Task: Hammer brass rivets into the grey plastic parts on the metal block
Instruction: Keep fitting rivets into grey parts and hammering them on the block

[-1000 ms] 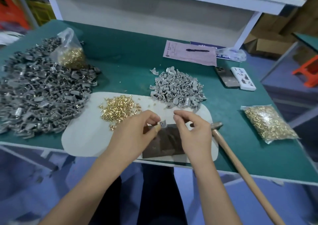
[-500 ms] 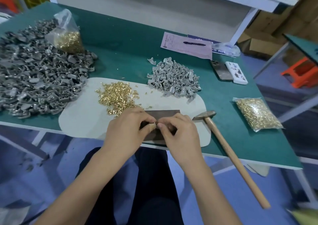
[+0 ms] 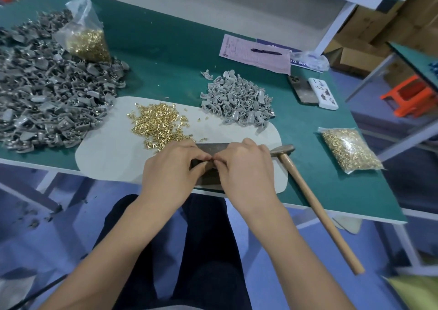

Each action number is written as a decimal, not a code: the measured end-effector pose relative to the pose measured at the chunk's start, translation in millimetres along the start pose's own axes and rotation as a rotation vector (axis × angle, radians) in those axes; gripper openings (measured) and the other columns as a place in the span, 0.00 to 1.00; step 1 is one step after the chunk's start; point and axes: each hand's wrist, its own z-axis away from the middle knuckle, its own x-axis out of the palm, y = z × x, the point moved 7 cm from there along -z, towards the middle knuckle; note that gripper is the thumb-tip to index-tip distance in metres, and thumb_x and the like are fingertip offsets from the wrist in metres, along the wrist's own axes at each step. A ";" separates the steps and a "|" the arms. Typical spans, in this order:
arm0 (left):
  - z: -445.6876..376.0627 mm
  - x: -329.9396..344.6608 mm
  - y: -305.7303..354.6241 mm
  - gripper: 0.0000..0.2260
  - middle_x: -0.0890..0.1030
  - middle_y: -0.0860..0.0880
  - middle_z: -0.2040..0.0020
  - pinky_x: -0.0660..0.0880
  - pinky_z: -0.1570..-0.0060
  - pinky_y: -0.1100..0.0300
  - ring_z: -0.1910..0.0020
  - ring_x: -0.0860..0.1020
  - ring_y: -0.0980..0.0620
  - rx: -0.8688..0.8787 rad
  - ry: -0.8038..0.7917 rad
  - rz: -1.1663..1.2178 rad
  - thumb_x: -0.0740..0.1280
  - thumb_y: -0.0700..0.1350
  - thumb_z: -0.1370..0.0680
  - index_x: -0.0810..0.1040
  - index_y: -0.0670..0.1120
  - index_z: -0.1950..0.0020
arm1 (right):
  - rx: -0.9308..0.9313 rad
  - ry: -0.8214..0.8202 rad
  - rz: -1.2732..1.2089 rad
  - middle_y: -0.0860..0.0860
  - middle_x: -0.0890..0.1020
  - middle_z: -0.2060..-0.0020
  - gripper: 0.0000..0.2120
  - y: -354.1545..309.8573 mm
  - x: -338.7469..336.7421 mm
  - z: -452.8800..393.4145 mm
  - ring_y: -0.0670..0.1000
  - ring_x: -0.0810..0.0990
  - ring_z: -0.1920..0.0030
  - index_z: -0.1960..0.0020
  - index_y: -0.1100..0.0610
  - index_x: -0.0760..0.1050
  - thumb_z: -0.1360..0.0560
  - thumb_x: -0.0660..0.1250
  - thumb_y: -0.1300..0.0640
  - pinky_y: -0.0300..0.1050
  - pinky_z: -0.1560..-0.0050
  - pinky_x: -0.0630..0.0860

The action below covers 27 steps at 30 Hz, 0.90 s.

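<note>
Both hands, left hand (image 3: 170, 170) and right hand (image 3: 244, 167), meet fingertip to fingertip over the metal block (image 3: 208, 178) at the mat's (image 3: 106, 158) near edge, pinching something too small to identify; hammer (image 3: 308, 191) lies just right.

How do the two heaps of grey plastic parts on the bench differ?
The left heap is much larger and spreads to the picture's left edge; the right heap is small and compact. The left heap looks darker grey, the right heap paler. A bag of brass rivets rests against the left heap; the right heap has none on it. Both lie on the green bench top, bordering the pale mat.
</note>
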 end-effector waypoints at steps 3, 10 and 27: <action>0.4 -0.2 -0.1 0.03 0.77 0.64 0.57 0.65 0.67 0.62 0.57 0.72 0.61 -0.003 0.004 0.008 0.73 0.56 0.25 0.84 0.62 0.52 | -0.020 -0.012 -0.088 0.47 0.81 0.59 0.10 7.3 4.8 0.2 0.54 0.76 0.50 0.53 0.45 0.84 0.20 0.64 0.52 0.51 0.51 0.68; 2.1 -2.3 1.0 0.02 0.78 0.65 0.58 0.64 0.67 0.63 0.59 0.73 0.61 0.006 0.015 0.042 0.72 0.59 0.25 0.84 0.64 0.55 | 0.459 0.341 -0.441 0.51 0.81 0.50 0.13 122.8 16.5 38.8 0.52 0.73 0.45 0.37 0.49 0.82 0.20 0.69 0.50 0.47 0.41 0.70; 1.0 -5.5 8.9 0.02 0.78 0.63 0.58 0.65 0.67 0.62 0.53 0.75 0.58 0.096 0.023 -0.045 0.71 0.56 0.23 0.84 0.62 0.54 | 0.221 0.120 -0.649 0.40 0.79 0.63 0.06 99.0 11.4 50.8 0.48 0.76 0.62 0.44 0.39 0.74 0.16 0.59 0.43 0.42 0.61 0.72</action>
